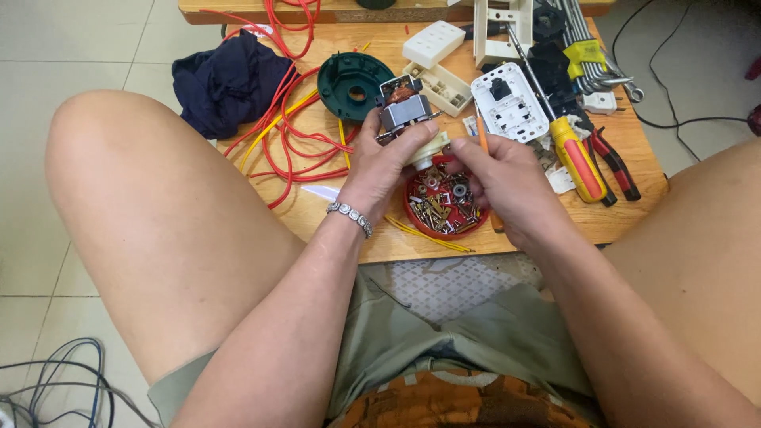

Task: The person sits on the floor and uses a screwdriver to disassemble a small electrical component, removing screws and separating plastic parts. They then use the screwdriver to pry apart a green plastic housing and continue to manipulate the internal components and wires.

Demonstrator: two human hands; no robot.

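The left hand (383,162) grasps a small electric motor (406,111), its fingers clenched around the cream plastic base while the laminated steel stator and copper windings stand clear above the thumb. The motor is held above the low wooden table (634,214), just at 12 o'clock of a round red plastic dish (444,208). The right hand (503,178) is closed in a pinch on a thin orange-handled tool (481,136), whose shaft rises at 12 o'clock from the knuckles; its tip is hidden, so contact with the motor cannot be told. A beaded metal bracelet (351,214) circles the left wrist.

The red dish holds a heap of small screws, brass terminals and washers. At 11 o'clock of the motor lies a dark green round plastic housing (351,83) with a central hole. Loose red insulated wire (289,135) coils across the table at 9 o'clock, beside a crumpled dark blue cloth (226,79). At 3 o'clock lie a white rectangular socket plate (511,103), a screwdriver (580,162) with a yellow and red ribbed grip, and red-handled pliers (614,162). A set of steel hex keys (590,51) rests at 1 o'clock.
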